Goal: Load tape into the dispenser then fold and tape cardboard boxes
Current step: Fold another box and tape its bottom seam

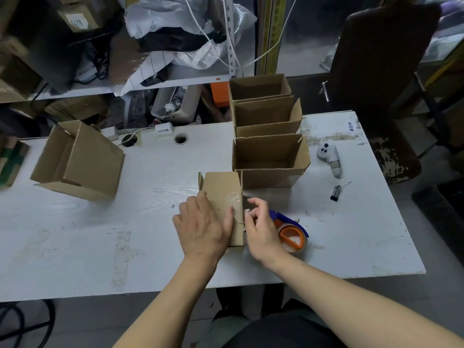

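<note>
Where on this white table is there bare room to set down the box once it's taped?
Bare patches: the white table between the tipped open cardboard box and the small box being taped, and the whole near-left stretch. Crowded: the right side, with the row of open cardboard boxes, blue-and-orange tape dispenser, white handheld controller and black binder clip.

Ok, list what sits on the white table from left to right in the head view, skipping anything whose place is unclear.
Open cardboard box lying on its side → left hand pressing the box being taped → right hand → tape dispenser → white handheld controller.
</note>
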The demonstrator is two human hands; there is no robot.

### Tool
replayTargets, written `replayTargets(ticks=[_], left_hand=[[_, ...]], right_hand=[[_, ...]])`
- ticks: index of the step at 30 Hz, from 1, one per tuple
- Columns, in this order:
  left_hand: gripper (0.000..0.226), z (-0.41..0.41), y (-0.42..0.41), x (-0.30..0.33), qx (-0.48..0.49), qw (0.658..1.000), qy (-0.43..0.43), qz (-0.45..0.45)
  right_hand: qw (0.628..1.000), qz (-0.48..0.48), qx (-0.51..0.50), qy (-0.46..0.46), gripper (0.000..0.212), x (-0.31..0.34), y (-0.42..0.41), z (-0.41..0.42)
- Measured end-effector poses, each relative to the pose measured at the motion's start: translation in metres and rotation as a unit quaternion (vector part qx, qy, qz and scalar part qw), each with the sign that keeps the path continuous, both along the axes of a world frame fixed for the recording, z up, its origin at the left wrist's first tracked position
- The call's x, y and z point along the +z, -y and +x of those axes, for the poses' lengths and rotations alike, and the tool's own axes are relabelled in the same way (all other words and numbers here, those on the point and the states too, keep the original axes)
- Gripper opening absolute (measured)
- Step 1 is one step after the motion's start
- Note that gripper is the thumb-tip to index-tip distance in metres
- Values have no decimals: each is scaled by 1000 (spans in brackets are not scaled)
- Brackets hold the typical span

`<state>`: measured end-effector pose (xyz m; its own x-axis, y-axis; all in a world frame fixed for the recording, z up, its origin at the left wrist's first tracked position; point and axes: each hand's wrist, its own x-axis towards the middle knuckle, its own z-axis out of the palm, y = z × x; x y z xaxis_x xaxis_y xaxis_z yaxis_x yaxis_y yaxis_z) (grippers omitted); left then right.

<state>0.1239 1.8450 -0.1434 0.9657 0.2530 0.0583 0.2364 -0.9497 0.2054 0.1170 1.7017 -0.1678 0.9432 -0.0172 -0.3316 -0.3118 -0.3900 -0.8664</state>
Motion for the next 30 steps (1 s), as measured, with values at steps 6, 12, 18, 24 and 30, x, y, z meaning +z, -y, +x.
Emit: replayTargets(ticks=[6, 12, 18, 24, 30], left_hand=[[79, -4, -2, 2, 21, 978, -26, -205], [112, 0, 4, 7, 27, 967, -90, -235], [84, 3, -4, 1, 17, 963, -76, -258], [106, 5, 4, 4, 48, 971, -109, -208], [95, 8, -2, 4, 38, 962, -98, -251]], right_hand=[[998, -59, -22, -22, 41, -6, 14, -10], [989, -68, 130, 34, 55, 9, 4, -28], [977, -130, 168, 12, 60, 9, 1, -25], [893, -383, 232, 40, 53, 31, 4, -21], [962, -164, 220, -4, 76, 19, 14, -4]])
